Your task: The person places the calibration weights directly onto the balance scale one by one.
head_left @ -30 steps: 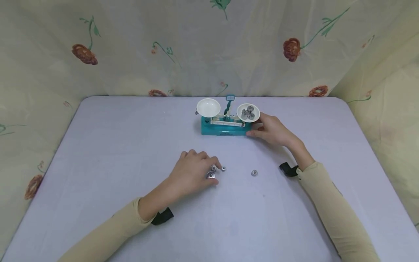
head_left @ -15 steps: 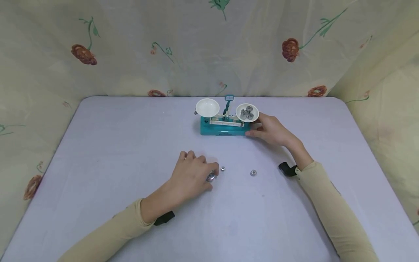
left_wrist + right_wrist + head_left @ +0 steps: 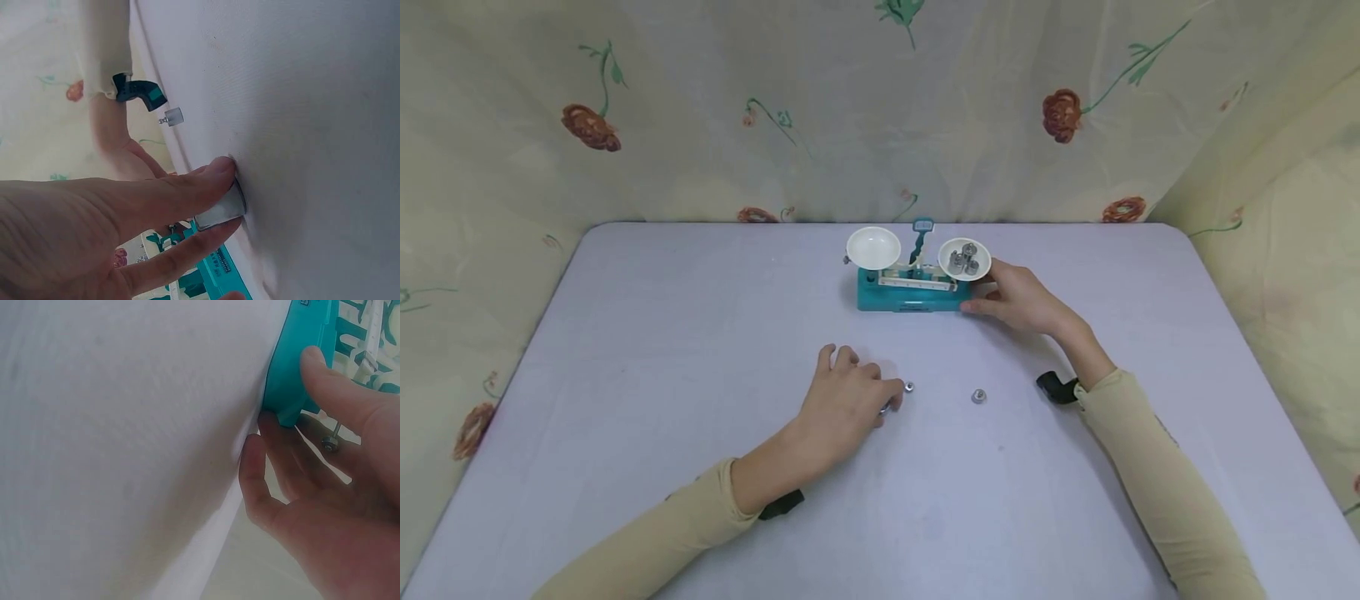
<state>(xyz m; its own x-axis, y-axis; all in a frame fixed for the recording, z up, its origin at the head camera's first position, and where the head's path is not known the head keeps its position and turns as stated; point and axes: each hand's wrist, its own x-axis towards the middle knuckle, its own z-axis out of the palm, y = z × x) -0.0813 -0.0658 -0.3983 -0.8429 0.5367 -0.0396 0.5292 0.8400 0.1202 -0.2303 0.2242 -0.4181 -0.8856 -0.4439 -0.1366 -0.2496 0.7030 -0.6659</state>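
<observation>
My left hand (image 3: 842, 408) is low over the middle of the table and pinches a large metal balance weight (image 3: 222, 209) between thumb and index finger. In the left wrist view the weight's base sits right at the tabletop. Just beyond the fingertips stands a tiny weight (image 3: 909, 387), and farther right another small weight (image 3: 979, 397). At the back is a teal balance scale (image 3: 913, 301) with two white pans. My right hand (image 3: 1018, 300) grips the right end of its base, thumb in front and fingers behind. Several weights (image 3: 964, 260) sit in its right pan; the left pan (image 3: 873, 248) holds nothing.
A pale cloth covers the table (image 3: 662, 350), whose back edge meets a flowered curtain (image 3: 850, 108). Black camera mounts (image 3: 1057, 387) stick out from both wrists near the tabletop.
My left thumb and index finger have closed around the large weight. A smaller weight seen beside it a second ago is now hidden by the hand. My right hand stays at the scale.
</observation>
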